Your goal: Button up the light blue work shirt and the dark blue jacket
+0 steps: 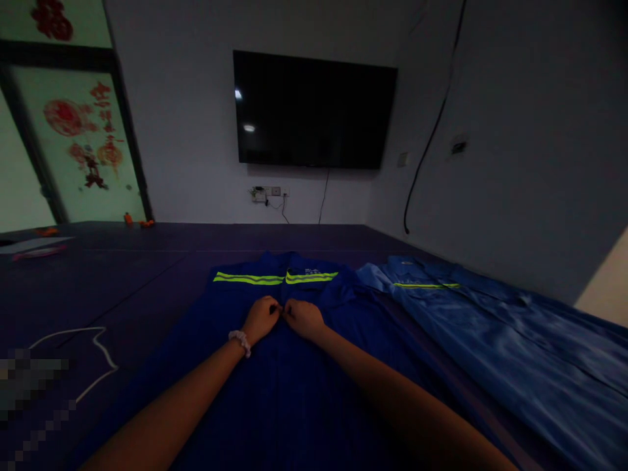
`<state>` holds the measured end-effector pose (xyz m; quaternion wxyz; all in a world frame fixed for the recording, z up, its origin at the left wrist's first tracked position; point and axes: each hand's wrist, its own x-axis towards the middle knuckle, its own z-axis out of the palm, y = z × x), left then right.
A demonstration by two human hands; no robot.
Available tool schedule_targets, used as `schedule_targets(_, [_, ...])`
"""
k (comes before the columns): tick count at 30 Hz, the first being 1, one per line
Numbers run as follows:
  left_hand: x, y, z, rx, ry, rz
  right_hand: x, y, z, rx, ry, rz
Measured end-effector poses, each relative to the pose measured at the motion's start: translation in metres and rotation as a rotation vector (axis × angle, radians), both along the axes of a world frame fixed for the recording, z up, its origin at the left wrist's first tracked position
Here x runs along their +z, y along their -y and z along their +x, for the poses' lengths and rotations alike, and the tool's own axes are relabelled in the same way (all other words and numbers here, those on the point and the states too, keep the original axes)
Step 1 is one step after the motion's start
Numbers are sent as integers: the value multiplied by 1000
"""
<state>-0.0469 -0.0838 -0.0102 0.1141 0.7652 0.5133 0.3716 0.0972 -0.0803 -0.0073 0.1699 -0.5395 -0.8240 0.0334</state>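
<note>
A dark blue work jacket [235,386] lies spread flat in front of me, its collar at the far end and yellow-green reflective stripes across the chest. My left hand [262,317], with a pale scrunchie [240,341] on the wrist, pinches the jacket's front edge just below the stripes. Close beside it, my right hand [304,318] is closed on the front edge too, fingertips almost touching the left ones. Whatever small fastening may be between the fingers is too dark and small to make out.
Lighter blue workwear [471,327] with a thin yellow stripe lies to the right. On the left, a white cable [105,343] runs over the dark floor [147,275]. A television [314,111] hangs on the far wall, and a black cord [426,150] dangles at right.
</note>
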Motion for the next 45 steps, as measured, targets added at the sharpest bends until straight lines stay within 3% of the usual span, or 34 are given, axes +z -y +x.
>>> schedule_targets(13, [-3, -7, -5, -22, 187, -133, 3, 3, 1, 4, -13, -4])
schedule_targets(28, [-2, -7, -5, 22, 173, -153, 8, 7, 1, -37, -47, -53])
schedule_targets(45, [-6, -8, -7, 27, 376, -232, 13, 7, -3, -139, -212, -166])
